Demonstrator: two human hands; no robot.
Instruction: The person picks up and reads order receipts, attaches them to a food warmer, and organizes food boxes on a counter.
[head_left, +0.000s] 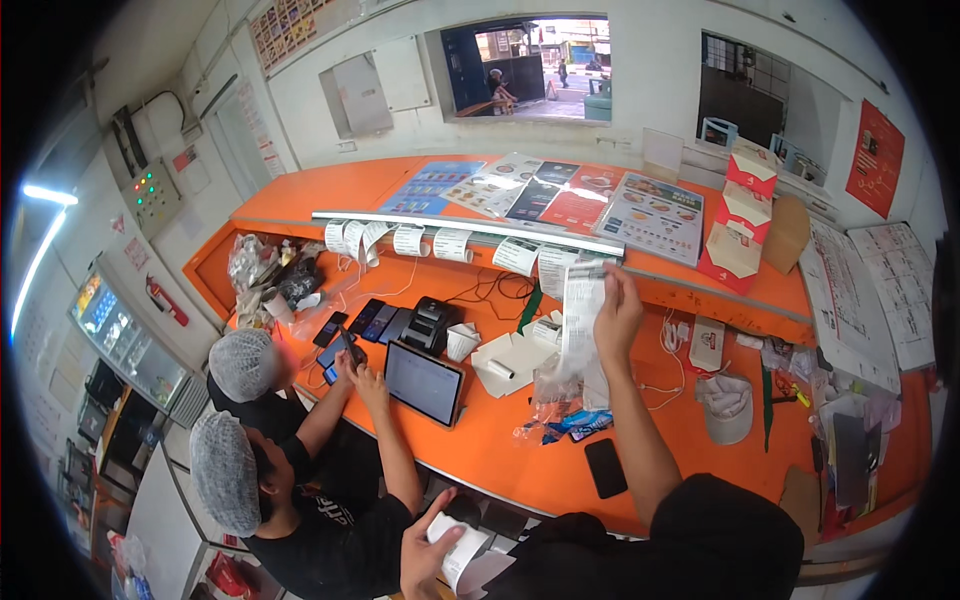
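Note:
My right hand (619, 311) is raised at the metal order rail (465, 231) and holds the upper edge of a long printed paper slip (583, 315), which hangs over the orange counter. Several other paper slips (409, 240) hang from the rail to the left of it. Low in the view, my left hand (427, 551) grips white paper slips (459, 547), curled and with thumb on top. Between the hands lie a black phone (606, 468), a clear plastic bag with a blue wrapper (574, 426) and an opened cardboard box (510, 364).
Two people in hairnets (238, 364) stand close on the left, one holding a phone. A tablet (424, 382), a receipt printer (431, 324) and several phones (371, 319) are on the counter. Menus (651, 217) and stacked boxes (739, 232) occupy the upper shelf. A cap (726, 409) lies right.

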